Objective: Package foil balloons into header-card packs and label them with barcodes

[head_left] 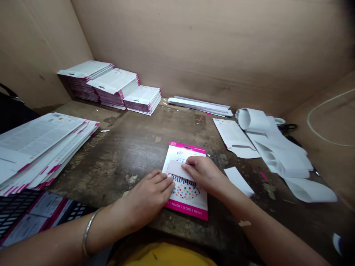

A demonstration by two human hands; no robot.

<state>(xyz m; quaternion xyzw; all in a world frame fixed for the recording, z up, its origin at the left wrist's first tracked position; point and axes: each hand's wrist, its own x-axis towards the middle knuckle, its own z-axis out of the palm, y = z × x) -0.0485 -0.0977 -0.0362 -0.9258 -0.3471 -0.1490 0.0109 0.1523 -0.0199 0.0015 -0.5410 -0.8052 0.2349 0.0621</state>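
Observation:
A balloon packet [185, 210] with pink bands, coloured dots and the word "birthday" lies face up on the worn tabletop in front of me. My right hand [203, 173] pinches a small white paper strip [175, 168] between thumb and forefinger, over the packet's upper middle. My left hand [154, 195] grips the packet's left edge, its fingers together and their tips close to the strip's left end. The left thumb is hidden.
Several stacks of white-and-pink packets [111, 83] stand at the back left. A fanned pile [44, 140] lies at the left, above a dark crate [77, 210]. To the right are an opened packet [234, 135], a white paper roll [255, 120], a loose paper piece [238, 181] and scissors [288, 127].

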